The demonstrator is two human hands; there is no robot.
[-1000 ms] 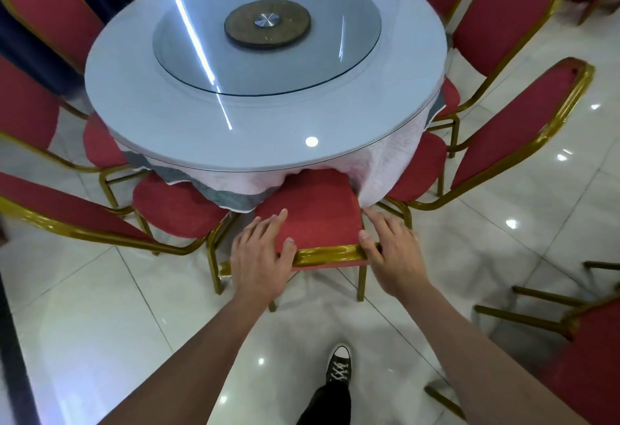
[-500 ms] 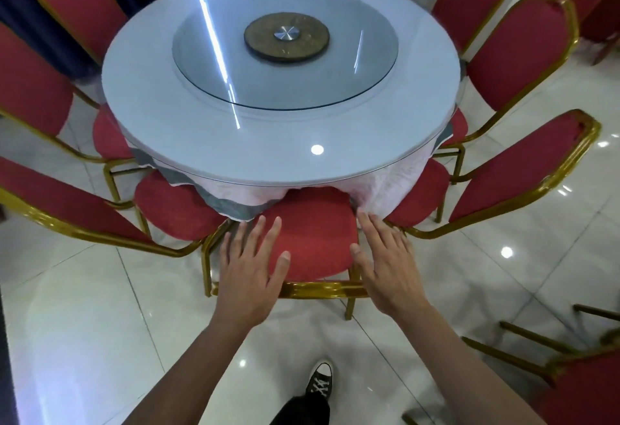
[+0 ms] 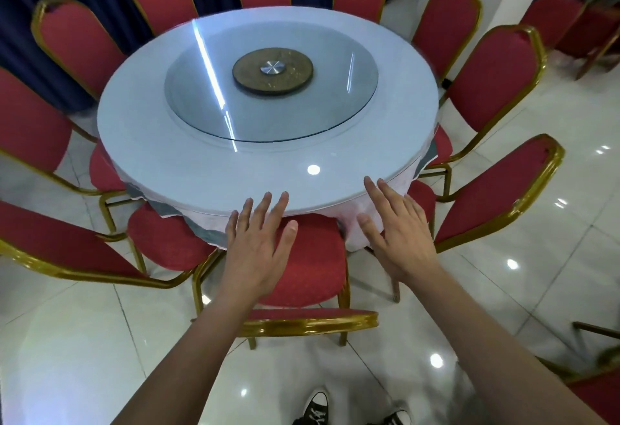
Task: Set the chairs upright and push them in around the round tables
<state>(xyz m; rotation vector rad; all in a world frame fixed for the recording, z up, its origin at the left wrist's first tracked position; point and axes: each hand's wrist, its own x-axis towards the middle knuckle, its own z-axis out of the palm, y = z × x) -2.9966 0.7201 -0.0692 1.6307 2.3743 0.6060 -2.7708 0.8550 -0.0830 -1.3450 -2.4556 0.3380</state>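
Both hands are up in the air, holding nothing. The left hand (image 3: 258,250) is spread flat with fingers apart over the red seat of the nearest chair (image 3: 308,263), and the right hand (image 3: 399,233) is open the same way, just past the seat's right edge, with fingertips reaching the rim of the round counter (image 3: 201,156). That chair stands upright, seat tucked partly under the white tablecloth (image 3: 359,220), its gold-framed backrest top seen edge-on right below the forearms. More red chairs with gold frames ring the counter, all upright. A glass lazy Susan (image 3: 268,105) sits in the middle on a brown turntable base (image 3: 273,70). Black sneakers (image 3: 317,406) show at the bottom on the shiny white tile floor (image 3: 67,340).
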